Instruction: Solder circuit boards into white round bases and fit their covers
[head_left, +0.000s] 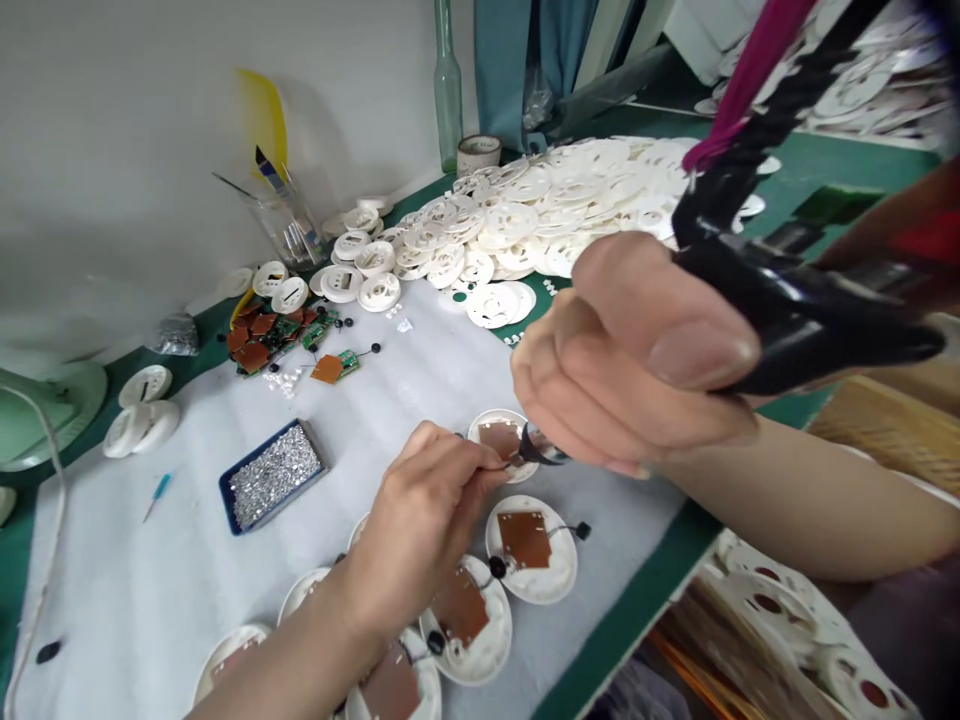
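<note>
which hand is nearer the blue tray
Left. The left hand is to the right of the blue tray; the right hand, holding a black tool, is farther right.

A plain, pale grey wall [150,130] fills the view from about ten to nearly twelve o'clock, evenly lit, with soft, blurry shadows, and meets a blue-green curtain [501,75] hanging just past twelve. The desk [630,615] has a dark green top, bare along its edge at five o'clock and mostly covered by a whitish sheet [187,600] toward eight; at nine stands a pale green rounded base [71,415] with a white cord [56,500].
</note>
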